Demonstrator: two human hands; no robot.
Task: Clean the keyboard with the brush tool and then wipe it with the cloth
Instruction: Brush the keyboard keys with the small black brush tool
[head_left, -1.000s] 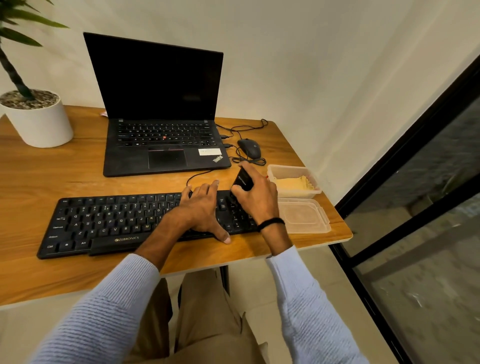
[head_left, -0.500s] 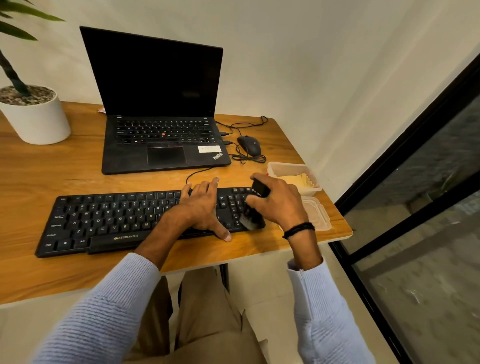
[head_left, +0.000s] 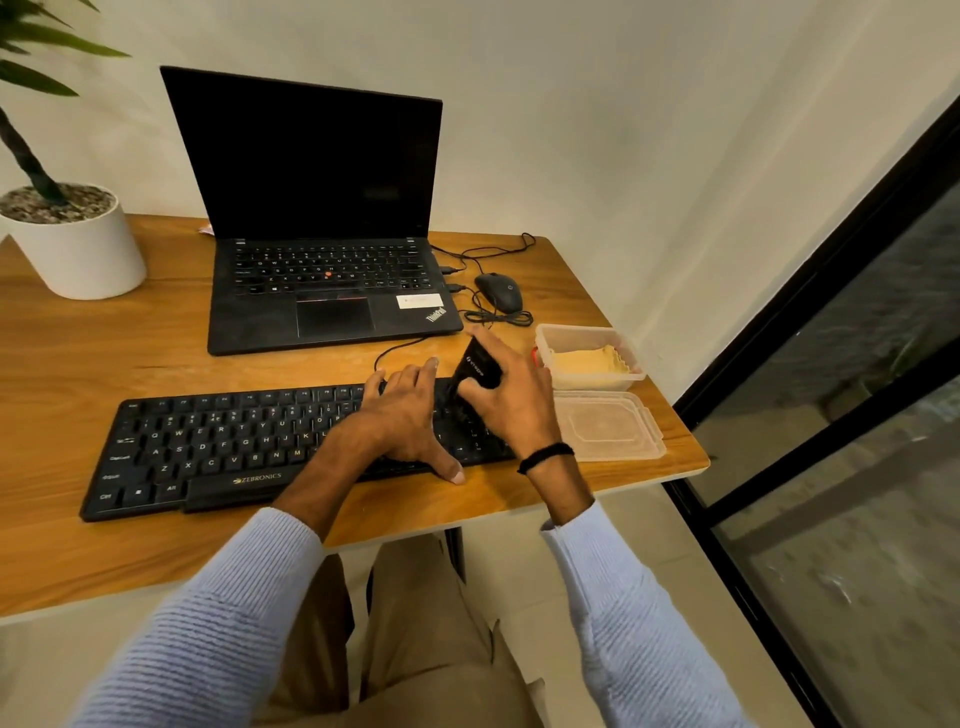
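The right hand (head_left: 511, 400) held the brush tool (head_left: 475, 371) at the right end of the keyboard (head_left: 208, 447).

Its grip was clamped round the black tool, which stood tilted with its lower end down at the keys. The left hand (head_left: 405, 415) lay flat on the keys just beside it, grip apart, fingers straight, thumb at the near edge. The yellow cloth (head_left: 587, 361) sat in a clear tub (head_left: 635, 358) right of the keyboard on the wooden surface (head_left: 104, 353), the lid (head_left: 608, 426) just in front. A laptop (head_left: 322, 291) and mouse (head_left: 498, 291) stood behind.

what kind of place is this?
Probably a home or office workstation: an open laptop, wired mouse and separate keyboard on a wooden desk, plus a potted plant.
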